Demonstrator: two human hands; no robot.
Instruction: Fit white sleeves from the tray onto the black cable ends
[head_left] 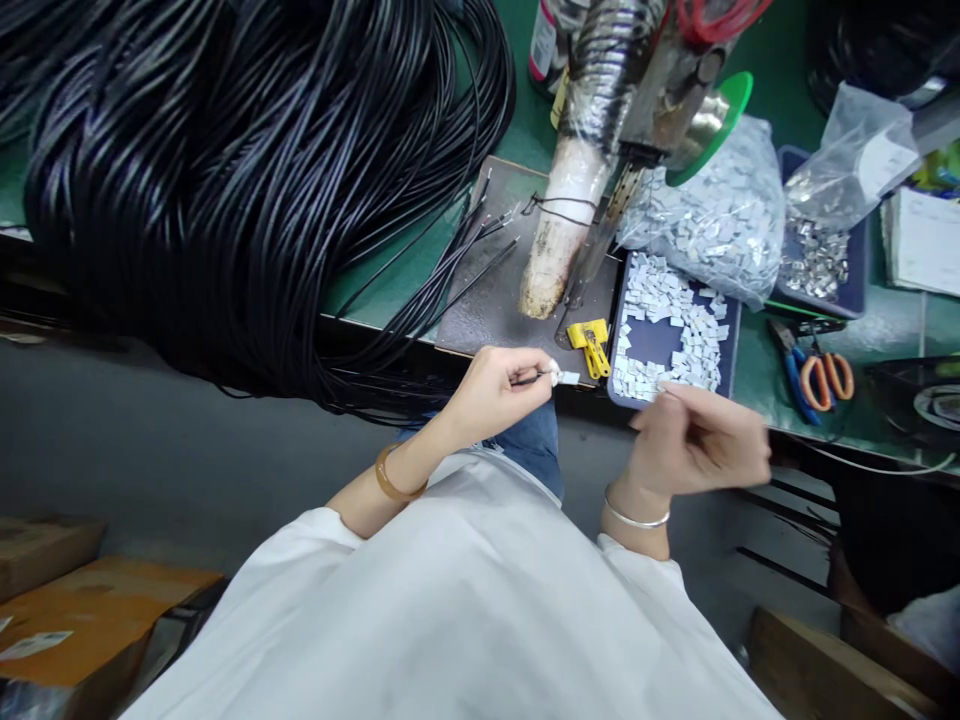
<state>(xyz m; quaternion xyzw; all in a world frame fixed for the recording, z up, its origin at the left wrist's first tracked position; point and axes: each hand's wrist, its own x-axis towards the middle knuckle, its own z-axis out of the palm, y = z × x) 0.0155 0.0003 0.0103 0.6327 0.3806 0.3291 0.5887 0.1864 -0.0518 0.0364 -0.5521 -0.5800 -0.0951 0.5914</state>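
Note:
My left hand (pixel 496 390) is closed in a pinch on a thin black wire whose tip carries a small white piece (pixel 568 377). It hovers just off the bench's front edge. My right hand (pixel 697 440) is blurred by motion, its fingers curled, just below a dark blue tray (pixel 731 345) filled with several small white pieces (pixel 667 320). Whether the right hand holds anything is hidden. A large bundle of black cables (pixel 225 170) hangs over the bench to the left, with loose ends lying on a dark plate (pixel 487 290).
A tool wrapped in tape (pixel 577 190) points down at the dark plate. A yellow clip (pixel 592 340) lies by the tray. A clear bag of white pieces (pixel 712 215), a second tray of metal parts (pixel 817 260) and orange-handled scissors (pixel 825 378) sit right. Cardboard boxes (pixel 82 610) lie below left.

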